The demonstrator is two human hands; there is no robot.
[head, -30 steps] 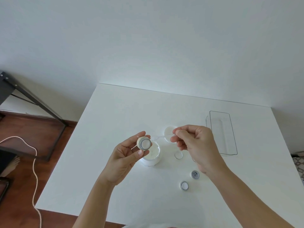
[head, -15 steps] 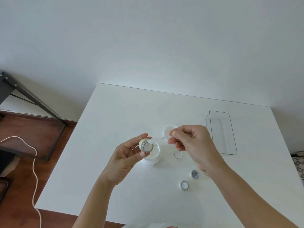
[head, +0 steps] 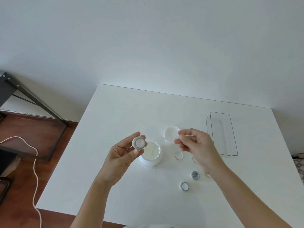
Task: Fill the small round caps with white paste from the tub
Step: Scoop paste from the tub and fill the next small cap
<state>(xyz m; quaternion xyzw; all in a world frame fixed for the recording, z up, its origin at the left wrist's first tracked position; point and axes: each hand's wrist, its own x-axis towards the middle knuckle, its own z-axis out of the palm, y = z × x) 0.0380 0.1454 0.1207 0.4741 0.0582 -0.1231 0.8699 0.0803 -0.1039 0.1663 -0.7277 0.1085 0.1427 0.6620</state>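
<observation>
The left hand (head: 122,155) pinches a small round cap (head: 139,142) between thumb and fingertips, its paste-filled face up, just above the open tub of white paste (head: 151,155) on the white table (head: 115,116). The right hand (head: 195,145) has its fingers curled, pinching a thin, barely visible stick near the tub's lid (head: 171,134). Two more caps (head: 184,186) (head: 195,175) lie nearer the body, and a clear plastic tray (head: 222,133) stands to the right.
</observation>
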